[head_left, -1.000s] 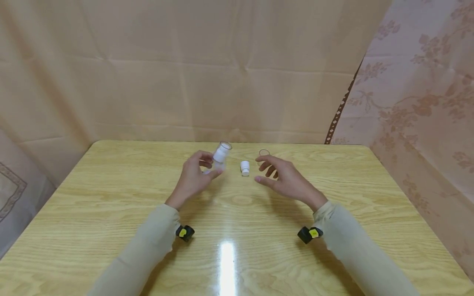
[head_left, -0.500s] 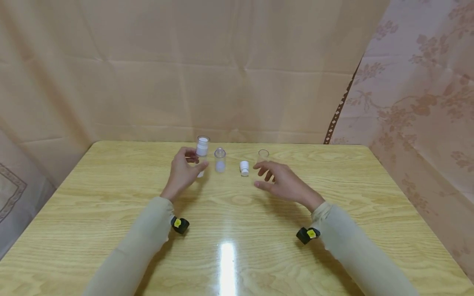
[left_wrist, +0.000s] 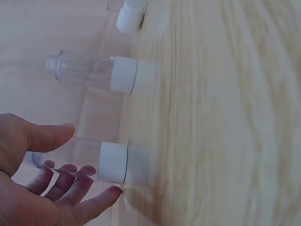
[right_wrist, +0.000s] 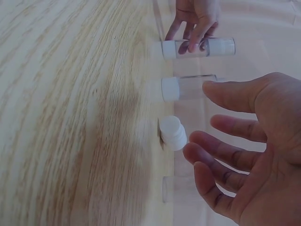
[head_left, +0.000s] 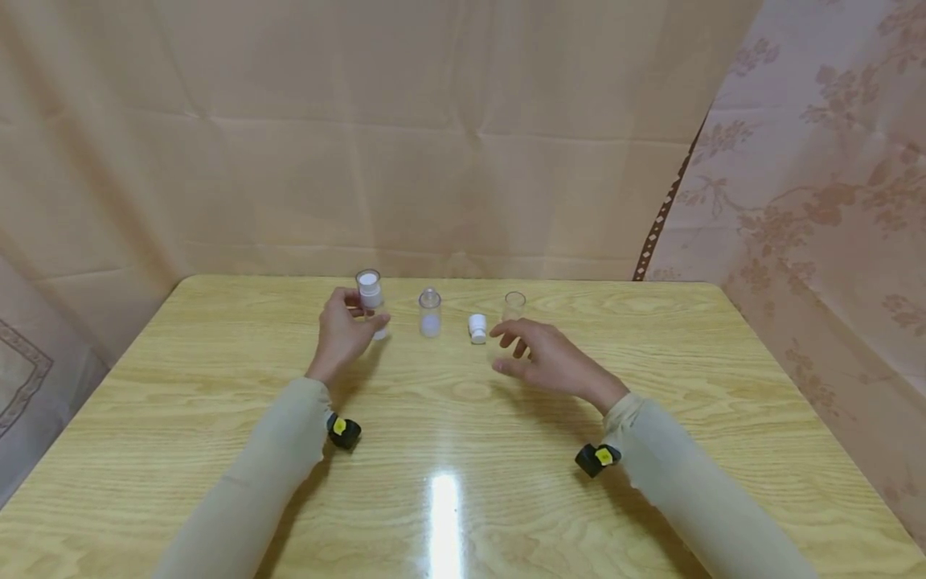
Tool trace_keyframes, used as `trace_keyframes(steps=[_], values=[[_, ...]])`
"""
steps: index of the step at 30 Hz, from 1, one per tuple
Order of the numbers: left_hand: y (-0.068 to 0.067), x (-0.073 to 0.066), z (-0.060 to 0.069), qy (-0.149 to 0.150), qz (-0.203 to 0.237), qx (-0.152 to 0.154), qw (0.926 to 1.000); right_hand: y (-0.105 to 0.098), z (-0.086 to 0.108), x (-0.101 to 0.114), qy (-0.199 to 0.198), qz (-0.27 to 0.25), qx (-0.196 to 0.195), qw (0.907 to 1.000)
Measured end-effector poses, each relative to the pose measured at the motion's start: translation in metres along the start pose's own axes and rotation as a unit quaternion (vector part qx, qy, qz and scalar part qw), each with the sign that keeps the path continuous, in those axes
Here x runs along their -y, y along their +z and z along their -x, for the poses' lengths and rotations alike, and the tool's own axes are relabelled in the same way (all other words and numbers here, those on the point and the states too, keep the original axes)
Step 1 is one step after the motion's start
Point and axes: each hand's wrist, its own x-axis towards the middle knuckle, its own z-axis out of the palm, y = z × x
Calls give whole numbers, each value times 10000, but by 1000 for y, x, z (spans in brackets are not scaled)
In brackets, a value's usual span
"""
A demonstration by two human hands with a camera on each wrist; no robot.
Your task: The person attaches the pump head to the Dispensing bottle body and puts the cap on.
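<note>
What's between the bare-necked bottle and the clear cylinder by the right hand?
A small white piece lies between the bare-necked bottle and the clear cylinder. It shows in the head view; the right wrist view confirms the order.

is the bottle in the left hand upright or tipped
Upright: in the right wrist view, the held bottle has its white base toward the table, parallel to the standing bottle beside it.

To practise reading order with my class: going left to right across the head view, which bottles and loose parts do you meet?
White-topped clear bottle → clear bottle with bare neck → small white piece → clear cylinder.
</note>
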Motion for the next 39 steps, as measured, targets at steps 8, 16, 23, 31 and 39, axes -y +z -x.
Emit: trace_keyframes(steps=[8,16,23,31,39], values=[[-4,-1,-3,-53,-79,-54,9999,2,1,1,-10,25,57,10000],[-6,-2,-4,-41,-49,-46,10000,2,2,2,21,-4,92,10000],[-8,-5,0,224,214,-198,9993,3,1,2,17,-23,126,9999],[-10,-16,8,1085,303,-670,9914,3,1,4,19,1,117,9999],[-13,-33,17,1786,329,-1075,9775,3,1,5,-9,-4,103,9999]])
